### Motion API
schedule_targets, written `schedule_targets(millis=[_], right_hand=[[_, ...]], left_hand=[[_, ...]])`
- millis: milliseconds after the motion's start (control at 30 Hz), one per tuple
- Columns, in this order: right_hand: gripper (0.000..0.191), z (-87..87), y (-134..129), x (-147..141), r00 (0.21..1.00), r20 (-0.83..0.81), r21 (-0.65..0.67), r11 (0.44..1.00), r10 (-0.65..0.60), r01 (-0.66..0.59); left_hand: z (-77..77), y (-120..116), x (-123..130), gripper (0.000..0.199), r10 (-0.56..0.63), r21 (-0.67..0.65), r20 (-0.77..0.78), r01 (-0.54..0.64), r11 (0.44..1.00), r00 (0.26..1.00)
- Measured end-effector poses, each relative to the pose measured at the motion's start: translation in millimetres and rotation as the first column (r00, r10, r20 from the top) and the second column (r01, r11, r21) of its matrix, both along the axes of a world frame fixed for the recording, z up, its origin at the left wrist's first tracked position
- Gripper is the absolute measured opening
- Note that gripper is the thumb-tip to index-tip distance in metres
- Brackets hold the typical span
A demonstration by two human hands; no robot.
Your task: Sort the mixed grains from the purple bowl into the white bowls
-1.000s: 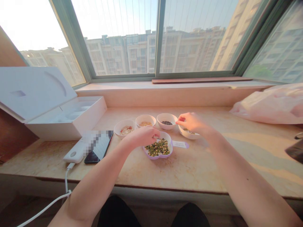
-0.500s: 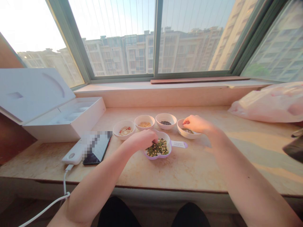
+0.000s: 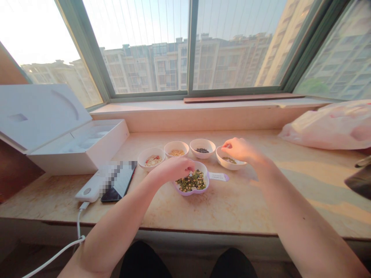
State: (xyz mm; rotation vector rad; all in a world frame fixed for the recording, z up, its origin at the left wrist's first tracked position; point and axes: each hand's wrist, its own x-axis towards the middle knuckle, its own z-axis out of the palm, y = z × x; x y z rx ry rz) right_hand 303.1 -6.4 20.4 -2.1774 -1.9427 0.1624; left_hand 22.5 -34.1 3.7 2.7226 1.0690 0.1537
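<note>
My left hand (image 3: 181, 168) is above a purple-rimmed white dish (image 3: 206, 184) with a short handle, its fingers pinched together. A small pale spot shows at the fingertips, too small to name. Mixed green and yellow beans (image 3: 191, 182) fill the dish. My right hand (image 3: 239, 148) reaches over the left rim of the rightmost white bowl (image 3: 233, 166), thumb and finger closed; anything between them is too small to see. Small greenish-brown beans (image 3: 229, 160) lie in that bowl.
Behind the dish stand white bowls holding black beans (image 3: 201, 150), yellow grains (image 3: 176, 153) and pale pieces with red bits (image 3: 153, 160). Left are a phone (image 3: 123, 185), a white power bank (image 3: 88, 191) with cable, and an open white box (image 3: 107, 146). A plastic bag (image 3: 330, 125) lies right.
My left hand has lifted slightly from the beans, and a pale spot now shows at its fingertips. My right hand has risen slightly out of its bowl, its fingers still pinched.
</note>
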Motion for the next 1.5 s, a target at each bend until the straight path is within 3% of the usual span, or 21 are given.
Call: schedule_targets(millis=[167,267,367,533,633,900,1233,1333,1500], right_hand=[[0.026,4.5,-8,-13,0.999,-0.03,0.121,0.992,0.026,-0.022],[0.029,3.9,-15,-27,0.975,-0.111,0.22,0.961,0.192,-0.165],[0.028,0.4,-27,-48,0.887,-0.221,0.227,0.906,0.406,-0.358],[0.021,-10.3,-45,-87,0.618,-0.357,0.137,0.694,0.7,-0.707],[0.028,-16.1,-51,-102,0.562,-0.32,0.07,0.61,0.763,-0.789],[0.051,-35.5,-43,-109,0.597,-0.147,0.009,0.604,0.789,-0.797],[0.013,-41.0,-38,-125,0.622,-0.118,0.028,0.629,0.774,-0.777],[0.013,-44.6,-37,-125,0.641,-0.146,0.019,0.65,0.753,-0.759],[0.012,-45.3,-36,-123,0.617,-0.175,0.053,0.633,0.767,-0.772]], left_hand=[[6.2,6,-1,0.029,0.123,0.114,0.161,-0.143,0.983,0.979],[8.6,13,-5,0.03,0.231,0.16,0.236,-0.272,0.949,0.944],[7.9,20,-10,0.031,0.365,0.163,0.256,-0.412,0.897,0.895],[4.1,26,-15,0.031,0.503,0.162,0.178,-0.53,0.833,0.846],[3.5,26,-16,0.032,0.503,0.178,0.117,-0.517,0.837,0.856],[2.0,26,-16,0.033,0.468,0.246,0.067,-0.469,0.848,0.881],[-2.5,27,-12,0.032,0.459,0.245,0.048,-0.455,0.856,0.887],[-0.6,25,-10,0.032,0.477,0.228,0.036,-0.472,0.852,0.878],[-0.8,25,-10,0.033,0.465,0.217,0.061,-0.466,0.858,0.883]])
